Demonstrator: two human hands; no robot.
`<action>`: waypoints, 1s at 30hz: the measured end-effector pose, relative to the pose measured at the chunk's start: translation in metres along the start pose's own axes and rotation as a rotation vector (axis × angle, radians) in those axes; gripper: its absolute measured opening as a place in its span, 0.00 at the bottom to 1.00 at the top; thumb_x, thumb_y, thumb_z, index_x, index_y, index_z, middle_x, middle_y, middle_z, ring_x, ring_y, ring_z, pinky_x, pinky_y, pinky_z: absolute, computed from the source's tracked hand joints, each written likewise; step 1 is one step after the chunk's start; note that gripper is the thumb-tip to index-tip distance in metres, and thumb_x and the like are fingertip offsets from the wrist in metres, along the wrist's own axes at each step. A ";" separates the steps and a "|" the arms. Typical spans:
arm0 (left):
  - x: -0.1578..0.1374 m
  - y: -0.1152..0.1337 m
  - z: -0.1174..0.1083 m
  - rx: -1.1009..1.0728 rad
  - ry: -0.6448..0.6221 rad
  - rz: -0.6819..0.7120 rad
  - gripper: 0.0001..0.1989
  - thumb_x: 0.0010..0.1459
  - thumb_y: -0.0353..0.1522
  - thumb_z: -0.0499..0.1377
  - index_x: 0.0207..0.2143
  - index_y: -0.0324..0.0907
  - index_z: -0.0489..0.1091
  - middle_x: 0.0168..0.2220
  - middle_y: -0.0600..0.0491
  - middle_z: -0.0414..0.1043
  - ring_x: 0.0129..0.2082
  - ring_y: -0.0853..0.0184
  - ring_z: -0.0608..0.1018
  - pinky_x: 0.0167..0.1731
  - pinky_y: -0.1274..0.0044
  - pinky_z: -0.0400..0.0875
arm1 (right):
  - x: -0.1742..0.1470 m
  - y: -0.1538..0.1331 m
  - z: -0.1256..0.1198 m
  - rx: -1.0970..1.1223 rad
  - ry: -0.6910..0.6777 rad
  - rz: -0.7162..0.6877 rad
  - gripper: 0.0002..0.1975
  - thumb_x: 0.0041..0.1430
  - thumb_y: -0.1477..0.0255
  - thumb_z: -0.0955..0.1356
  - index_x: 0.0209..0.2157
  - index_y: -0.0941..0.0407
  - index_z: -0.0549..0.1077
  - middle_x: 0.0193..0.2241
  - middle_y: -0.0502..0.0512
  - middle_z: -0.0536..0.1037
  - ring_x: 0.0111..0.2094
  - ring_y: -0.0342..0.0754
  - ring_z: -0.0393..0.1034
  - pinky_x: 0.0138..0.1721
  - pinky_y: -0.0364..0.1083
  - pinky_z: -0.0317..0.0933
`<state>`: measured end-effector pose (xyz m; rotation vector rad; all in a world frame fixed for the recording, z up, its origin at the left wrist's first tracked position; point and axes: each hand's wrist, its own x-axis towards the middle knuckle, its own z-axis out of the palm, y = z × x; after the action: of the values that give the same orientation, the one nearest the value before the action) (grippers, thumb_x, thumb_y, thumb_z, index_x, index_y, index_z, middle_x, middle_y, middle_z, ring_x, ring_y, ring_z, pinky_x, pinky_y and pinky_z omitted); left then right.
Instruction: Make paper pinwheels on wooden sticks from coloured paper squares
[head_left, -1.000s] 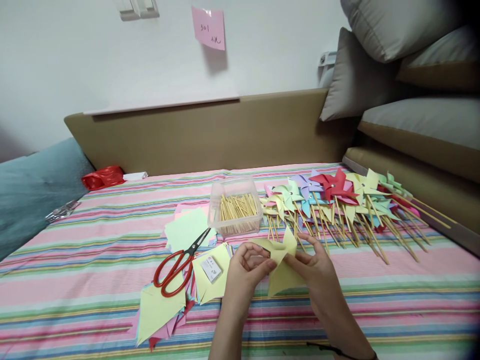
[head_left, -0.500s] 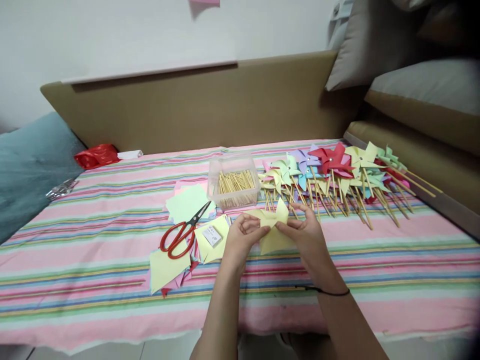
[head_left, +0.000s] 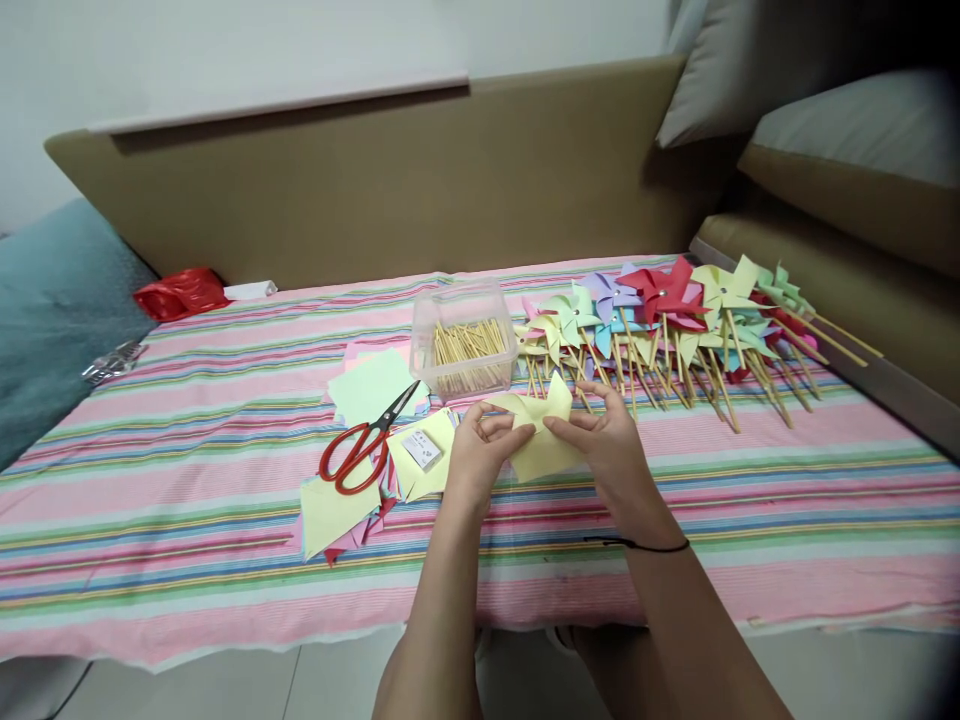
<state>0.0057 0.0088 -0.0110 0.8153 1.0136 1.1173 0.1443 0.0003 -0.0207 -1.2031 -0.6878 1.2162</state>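
Observation:
A pale yellow sheet of paper, partly folded into a pinwheel, is held up between both hands. My left hand pinches its left side, thumb pointing toward the middle. On the right side, my right hand grips the paper between thumb and fingers, near a raised corner. Just left of my left hand lies a stack of yellow paper squares with a small white box on top. Red-handled scissors rest across the neighbouring paper piles.
A clear plastic box of thin wooden sticks stands behind my hands. Many-coloured finished pinwheels lie at the right. A red plastic bag and a teal cushion are at the far left. Striped cloth covers the surface.
The camera view has tipped down, so everything sits slightly higher in the frame. Both hands still hold the yellow paper, with the right thumb a little closer to its middle.

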 end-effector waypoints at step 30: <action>0.004 -0.004 0.000 0.045 0.071 0.061 0.24 0.33 0.34 0.72 0.31 0.41 0.63 0.24 0.54 0.77 0.22 0.66 0.77 0.24 0.77 0.69 | -0.003 0.000 0.005 -0.013 -0.005 0.034 0.46 0.31 0.65 0.79 0.52 0.55 0.59 0.22 0.50 0.80 0.22 0.50 0.74 0.24 0.45 0.66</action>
<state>0.0072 0.0115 -0.0159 0.8519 1.0825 1.1864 0.1393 -0.0011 -0.0183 -1.2273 -0.6816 1.2452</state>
